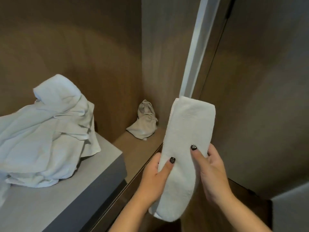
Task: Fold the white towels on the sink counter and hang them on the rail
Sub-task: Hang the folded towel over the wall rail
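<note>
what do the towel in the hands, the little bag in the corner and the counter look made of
Folded towel: white terry cotton by its nubby, matte pile. Bag: beige woven cloth, perhaps linen or cotton, gathered at its neck. Counter: smooth matte grey slab, stone or laminate; cannot tell which.

Brown wooden walls (100, 47) meet in a corner, with a tall white strip (195, 47) running up

Beige drawstring pouch (145, 121) in wooden shelf (142, 148) corner

White towels (43, 131), grey counter (50, 203)
</note>
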### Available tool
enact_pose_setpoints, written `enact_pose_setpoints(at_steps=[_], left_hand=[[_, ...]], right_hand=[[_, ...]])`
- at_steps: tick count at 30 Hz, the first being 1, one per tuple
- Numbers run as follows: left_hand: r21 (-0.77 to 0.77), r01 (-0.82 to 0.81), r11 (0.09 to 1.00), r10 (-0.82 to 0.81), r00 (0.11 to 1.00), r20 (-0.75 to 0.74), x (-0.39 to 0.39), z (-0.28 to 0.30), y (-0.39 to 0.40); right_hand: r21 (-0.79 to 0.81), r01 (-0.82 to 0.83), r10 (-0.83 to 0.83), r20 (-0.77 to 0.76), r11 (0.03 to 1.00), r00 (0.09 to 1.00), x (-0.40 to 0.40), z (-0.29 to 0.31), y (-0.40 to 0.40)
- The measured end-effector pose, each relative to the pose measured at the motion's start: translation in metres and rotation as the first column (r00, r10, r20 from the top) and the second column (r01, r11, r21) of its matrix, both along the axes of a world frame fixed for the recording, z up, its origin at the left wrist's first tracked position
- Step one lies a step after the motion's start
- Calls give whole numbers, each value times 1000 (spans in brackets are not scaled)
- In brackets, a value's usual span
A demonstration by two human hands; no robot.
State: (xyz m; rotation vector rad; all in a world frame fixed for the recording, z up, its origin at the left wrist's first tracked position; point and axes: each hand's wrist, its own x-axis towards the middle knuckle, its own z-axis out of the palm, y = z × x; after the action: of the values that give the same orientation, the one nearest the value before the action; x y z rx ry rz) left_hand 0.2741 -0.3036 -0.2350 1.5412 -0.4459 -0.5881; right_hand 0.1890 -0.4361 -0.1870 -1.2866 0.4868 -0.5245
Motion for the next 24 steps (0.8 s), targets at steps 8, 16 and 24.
enact_pose_setpoints(at_steps=[8, 16, 24], left_hand=[[-141, -78, 987, 100, 983, 156, 15, 57, -127], [-265, 26, 964, 89, 907, 413, 113, 147, -203], [-410, 149, 900, 202, 690, 694, 241, 269, -273]], right_hand=[[-161, 154, -143, 76, 975, 987, 4, 19, -87], [-248, 205, -104, 366, 947, 925, 111, 94, -185], [-407, 255, 35, 584, 877, 811, 234, 223, -259]])
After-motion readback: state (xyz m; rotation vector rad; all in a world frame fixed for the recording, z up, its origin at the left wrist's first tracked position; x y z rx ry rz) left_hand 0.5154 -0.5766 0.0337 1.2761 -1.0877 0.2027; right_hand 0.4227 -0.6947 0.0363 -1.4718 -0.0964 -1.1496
